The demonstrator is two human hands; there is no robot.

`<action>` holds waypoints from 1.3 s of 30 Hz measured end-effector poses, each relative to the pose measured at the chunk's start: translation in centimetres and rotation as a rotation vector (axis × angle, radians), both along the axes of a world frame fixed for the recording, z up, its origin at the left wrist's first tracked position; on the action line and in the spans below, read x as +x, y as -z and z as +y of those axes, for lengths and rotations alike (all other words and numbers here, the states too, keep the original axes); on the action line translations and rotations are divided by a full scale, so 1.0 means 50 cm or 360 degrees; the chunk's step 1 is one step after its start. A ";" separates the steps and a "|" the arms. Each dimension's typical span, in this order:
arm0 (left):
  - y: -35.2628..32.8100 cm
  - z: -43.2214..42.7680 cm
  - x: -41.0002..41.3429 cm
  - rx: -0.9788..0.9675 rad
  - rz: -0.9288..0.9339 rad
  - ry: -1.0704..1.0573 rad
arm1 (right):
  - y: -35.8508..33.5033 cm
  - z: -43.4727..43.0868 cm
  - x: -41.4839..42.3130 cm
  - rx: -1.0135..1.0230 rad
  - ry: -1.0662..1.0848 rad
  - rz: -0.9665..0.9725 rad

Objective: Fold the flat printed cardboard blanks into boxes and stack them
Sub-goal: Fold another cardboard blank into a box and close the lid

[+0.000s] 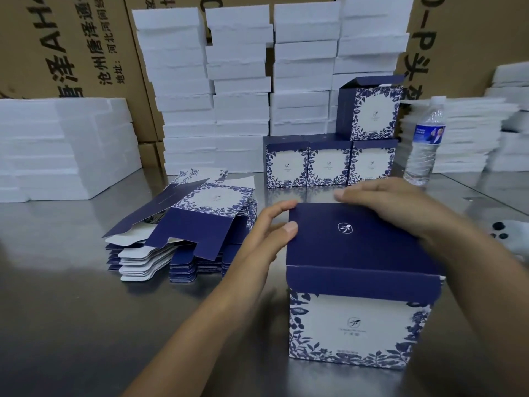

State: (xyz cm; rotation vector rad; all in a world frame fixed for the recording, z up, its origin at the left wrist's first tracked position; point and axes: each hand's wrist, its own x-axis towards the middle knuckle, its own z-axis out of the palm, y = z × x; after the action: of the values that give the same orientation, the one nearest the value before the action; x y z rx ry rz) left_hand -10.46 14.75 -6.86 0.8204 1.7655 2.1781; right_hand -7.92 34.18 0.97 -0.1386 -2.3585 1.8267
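far left on the brushed steel table [71, 282]: a low stack of white foam slabs [57, 150], brown corrugated cartons [71, 44] behind it. right of the slabs and nearer: a pile of flat blue-and-white printed cardboard blanks [186, 224], the top blank skewed and partly lifted. far behind the pile: tall columns of white foam trays [240, 90]. near centre: left hand [272, 227], fingers almost straight, thumb resting on the left edge of a dark blue lid, fingertips touching its far left corner, gripping nothing. just right of that hand: the folded blue-and-white floral cardboard box [360, 325], upright on the near right of the table, lid down. beyond it: a row of three folded boxes [329, 164] side by side, a fourth folded box [372, 110] on top of the rightmost, its lid up. over the near box's far right: right hand [400, 204], laid flat on the lid, fingers straight, holding nothing. far right: an upright clear plastic water bottle [426, 144], just beside the row.
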 end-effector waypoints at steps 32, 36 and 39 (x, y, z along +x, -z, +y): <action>-0.139 0.048 -0.036 -0.0644 -0.0287 -0.0235 | 0.025 -0.016 0.000 -0.0332 -0.0118 -0.0208; -0.143 0.050 -0.027 -0.0638 -0.0320 -0.0251 | 0.033 -0.010 0.008 -0.0449 -0.0064 -0.0186; -0.137 0.049 -0.021 -0.0587 -0.0355 -0.0287 | 0.029 -0.010 0.009 -0.0441 -0.0087 -0.0211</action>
State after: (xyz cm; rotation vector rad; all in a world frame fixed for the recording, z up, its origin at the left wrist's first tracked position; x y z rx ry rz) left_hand -11.50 17.21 -0.01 0.3320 2.0950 1.8644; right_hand -7.47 33.69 -0.47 -0.2361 -2.1968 2.2286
